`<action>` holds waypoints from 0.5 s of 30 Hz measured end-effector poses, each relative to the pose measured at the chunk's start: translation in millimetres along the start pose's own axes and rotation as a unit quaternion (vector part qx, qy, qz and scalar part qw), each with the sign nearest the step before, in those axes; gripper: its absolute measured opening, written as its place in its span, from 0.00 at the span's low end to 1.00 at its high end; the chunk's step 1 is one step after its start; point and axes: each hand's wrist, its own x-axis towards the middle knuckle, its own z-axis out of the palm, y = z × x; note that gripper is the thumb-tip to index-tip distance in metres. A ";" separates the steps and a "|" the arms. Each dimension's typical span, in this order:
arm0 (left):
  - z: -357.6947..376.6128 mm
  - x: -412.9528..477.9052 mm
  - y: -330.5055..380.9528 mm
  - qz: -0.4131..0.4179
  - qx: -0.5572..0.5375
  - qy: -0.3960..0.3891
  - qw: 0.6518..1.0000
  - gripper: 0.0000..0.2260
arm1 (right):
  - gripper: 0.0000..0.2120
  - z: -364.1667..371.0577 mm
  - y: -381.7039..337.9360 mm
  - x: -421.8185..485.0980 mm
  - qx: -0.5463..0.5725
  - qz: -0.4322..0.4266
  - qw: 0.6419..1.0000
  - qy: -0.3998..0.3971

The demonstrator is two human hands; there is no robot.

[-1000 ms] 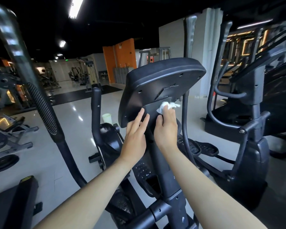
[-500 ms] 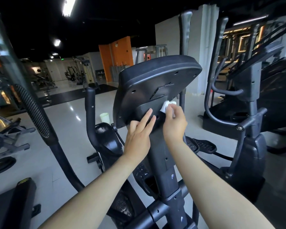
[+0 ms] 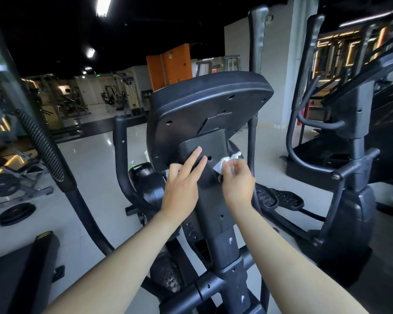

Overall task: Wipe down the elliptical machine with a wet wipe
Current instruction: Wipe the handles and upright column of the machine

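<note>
1. A dim gym: a black ceiling (image 3: 55, 30) with one bright strip light (image 3: 102, 5), a glossy pale grey floor (image 3: 95, 168), and an orange wall panel (image 3: 170, 64) far back.
2. The elliptical machine (image 3: 213, 200) stands directly in front of me, seen from behind. Its console (image 3: 204, 105) is a broad, rounded shell of matte black plastic dotted with small screw holes, set on a boxy black column (image 3: 222, 243).
3. The wet wipe (image 3: 222, 163), white and crumpled, sits against the right side of the column, just beneath the console.
4. My right hand (image 3: 238, 180) pinches the wipe, fingers curled around it. The hand is slightly blurred.
5. My left hand (image 3: 182, 186) lies flat on the column just beside it. Its fingers (image 3: 195, 158) are straight and a little apart, tips touching the bracket under the console, holding nothing.
6. On my left rises a curved handlebar (image 3: 41, 141) with a ribbed, spiral-textured grip.
7. On my right stands a second machine (image 3: 354, 155), black and angular. A round weight plate (image 3: 16, 214) lies flat on the floor at far left.
</note>
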 end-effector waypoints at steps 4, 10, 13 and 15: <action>2.6 -1.4 4.5 -0.014 0.014 -0.004 1.000 0.35 | 0.07 4.6 -33.4 23.1 0.051 -0.029 0.998 -0.009; 3.8 -3.7 11.8 -0.026 0.024 -0.015 0.999 0.34 | 0.08 1.9 -11.0 9.8 0.007 -0.033 0.998 -0.044; 3.8 -5.1 14.9 -0.033 0.022 -0.015 0.999 0.33 | 0.07 -2.5 26.5 -12.9 -0.014 -0.019 0.998 -0.057; 4.5 -7.3 15.8 -0.032 0.026 -0.020 0.999 0.33 | 0.06 -4.2 40.6 -18.8 -0.019 -0.014 0.998 -0.066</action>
